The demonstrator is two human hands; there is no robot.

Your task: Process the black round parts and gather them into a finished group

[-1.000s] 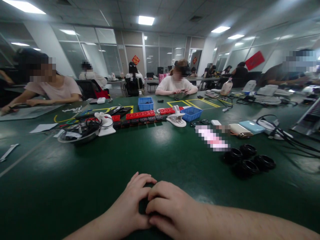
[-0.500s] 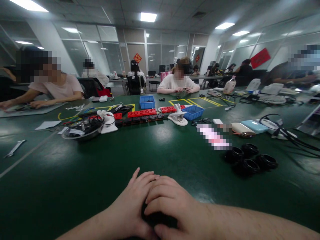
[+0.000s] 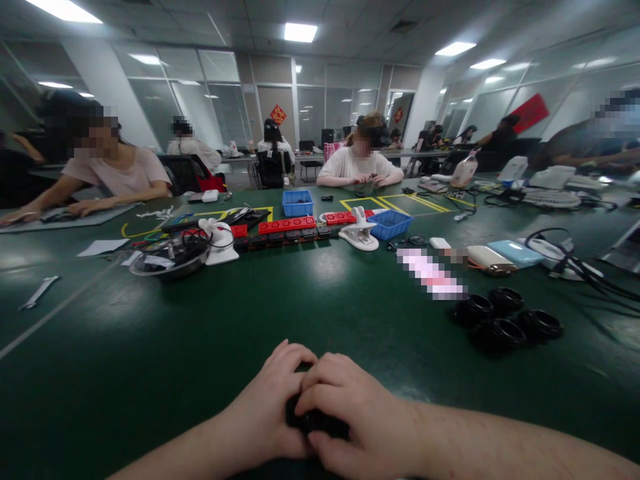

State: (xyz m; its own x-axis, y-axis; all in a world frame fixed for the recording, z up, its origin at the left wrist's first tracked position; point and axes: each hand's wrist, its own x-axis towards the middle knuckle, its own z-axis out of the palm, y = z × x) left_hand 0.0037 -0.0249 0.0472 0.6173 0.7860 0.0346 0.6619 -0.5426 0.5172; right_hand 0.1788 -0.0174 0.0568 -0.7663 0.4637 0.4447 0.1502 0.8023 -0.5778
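Two bare hands at work over a green, smooth-topped table; clock directions are read from the hands, with twelve o'clock straight ahead. The left hand and the right hand meet at the near edge of the view, around a small, glossy black object, mostly covered by the fingers. The left hand cups it from the nine o'clock side, thumb low and fingers arched over the far side; the right hand grips it from the three o'clock side, fingers bent, thumb underneath. Its full shape cannot be made out, nor whether it touches the table.

At two o'clock, well apart from the hands, stand four black, round, hollow parts in a cluster. At twelve o'clock, farther off, lies a row of red, square-faced blocks; a white clip-shaped stand is at its right end. A shallow metal bowl filled with dark parts sits between ten and eleven o'clock.

The step in hand appears to be two-handed handling of the black object. The next move seemingly calls for one hand to steady it while the other adjusts its hold.
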